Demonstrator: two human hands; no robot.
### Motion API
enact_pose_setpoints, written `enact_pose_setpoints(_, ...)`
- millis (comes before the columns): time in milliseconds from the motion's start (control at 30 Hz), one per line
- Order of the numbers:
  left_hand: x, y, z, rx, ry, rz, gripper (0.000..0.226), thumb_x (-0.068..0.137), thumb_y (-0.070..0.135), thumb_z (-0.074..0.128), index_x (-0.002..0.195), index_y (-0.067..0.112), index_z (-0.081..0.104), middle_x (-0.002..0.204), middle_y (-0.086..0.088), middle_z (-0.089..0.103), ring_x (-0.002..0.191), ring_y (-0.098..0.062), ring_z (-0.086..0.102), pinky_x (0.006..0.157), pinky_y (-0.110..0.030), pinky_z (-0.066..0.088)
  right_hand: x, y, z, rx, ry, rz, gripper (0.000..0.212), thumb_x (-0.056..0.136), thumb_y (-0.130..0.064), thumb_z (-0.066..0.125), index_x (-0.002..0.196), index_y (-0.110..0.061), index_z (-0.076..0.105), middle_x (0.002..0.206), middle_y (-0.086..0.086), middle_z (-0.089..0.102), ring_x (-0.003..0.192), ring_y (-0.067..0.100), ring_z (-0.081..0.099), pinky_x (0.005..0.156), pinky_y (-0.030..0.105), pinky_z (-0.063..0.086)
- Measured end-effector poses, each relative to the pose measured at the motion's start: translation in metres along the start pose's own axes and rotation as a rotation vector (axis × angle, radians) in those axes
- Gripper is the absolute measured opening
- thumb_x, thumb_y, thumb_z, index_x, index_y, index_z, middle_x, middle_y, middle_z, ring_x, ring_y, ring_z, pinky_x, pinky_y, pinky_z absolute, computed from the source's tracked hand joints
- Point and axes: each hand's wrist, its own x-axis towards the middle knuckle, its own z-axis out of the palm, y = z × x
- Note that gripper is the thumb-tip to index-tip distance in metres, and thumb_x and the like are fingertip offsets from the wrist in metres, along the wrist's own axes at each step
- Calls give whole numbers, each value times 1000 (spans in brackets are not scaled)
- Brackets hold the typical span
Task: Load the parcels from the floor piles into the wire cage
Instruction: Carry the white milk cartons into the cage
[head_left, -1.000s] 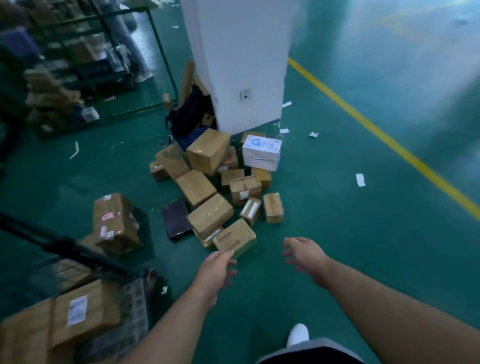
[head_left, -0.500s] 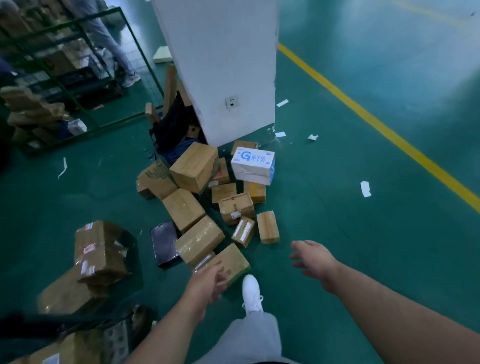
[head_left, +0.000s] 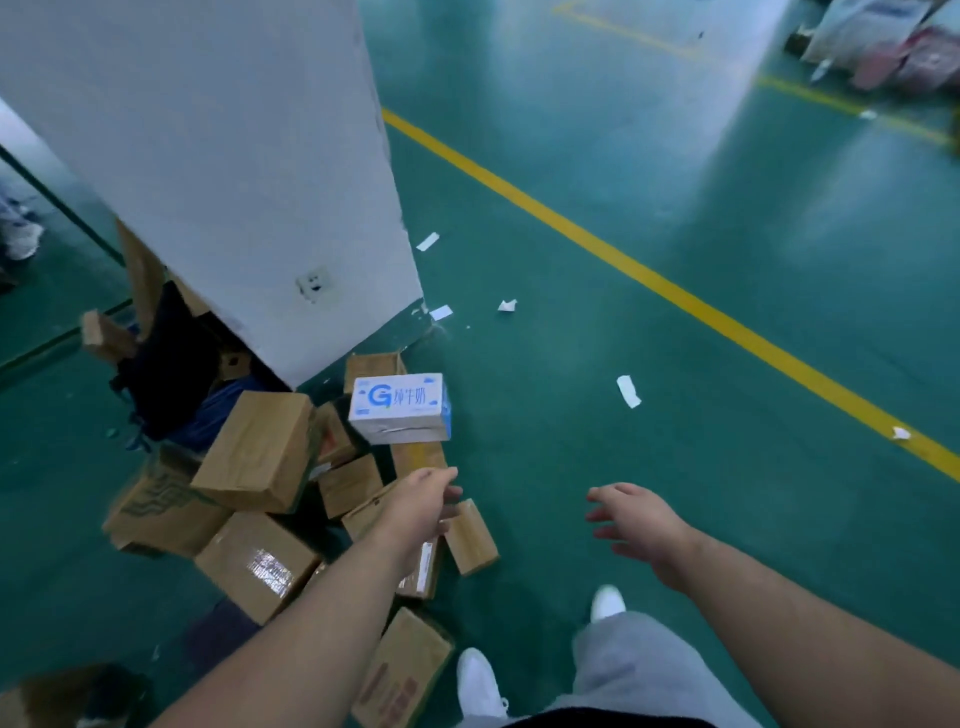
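Green floor, parcels piled at the pillar. Empty, relaxed left hand is nearest; blue-and-white box lies just past it, long side across. Farther right, the right hand is spread, empty too.

— What lies under the left hand?
— A small brown box, mostly covered by palm and wrist. The label on the parcel just below the wrist is too blurred to read.
— Nearer the body?
— A carton beside the forearm, cut by the bottom edge.
— Far beyond the right hand?
— Pale bundles, smeared and cut off at the corner; unidentifiable.
— Beyond the left fingertips?
— A dark bag, half hidden behind the pillar.
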Motion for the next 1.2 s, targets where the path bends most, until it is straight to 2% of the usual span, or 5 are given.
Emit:
enact_pose_setpoints(500,122,122,51,-116,216,-241,23,103,32,54,115,15,63,112,-8,69,90,-24,65,78,-35,49,243,-182,-76,-380,-134,59,21,100,-24,49,110,-9,62,102,9,70,78,23,60,64,29,38)
enact_pose_setpoints(600,122,134,29,-230,285,-249,23,103,31,54,114,15,65,103,-7,70,82,-22,62,65,-30,46,272,-239,-52,-476,-184,6,18,100,-21,49,104,-8,61,99,11,67,77,24,57,63,29,37)
enact_pose_setpoints(800,169,135,-22,-293,431,-416,17,102,36,55,99,22,64,104,-5,69,93,-24,65,82,-37,51,316,-310,33,-547,-337,-8,22,102,-23,49,113,-9,61,108,12,70,82,23,62,66,30,42)
enact_pose_setpoints(967,239,141,-52,-282,369,-520,16,102,34,54,92,23,59,111,-6,66,103,-25,64,96,-43,51,355,-328,83,-626,-417,107,19,102,-27,50,110,-15,62,103,5,71,83,19,64,71,29,45)
enact_pose_setpoints(1200,402,148,-115,-69,300,-542,36,73,48,67,88,16,66,103,-15,74,94,-31,70,81,-35,52,469,-342,142,-749,-383,233,16,99,-19,52,94,-10,65,105,17,73,81,25,62,71,32,43)
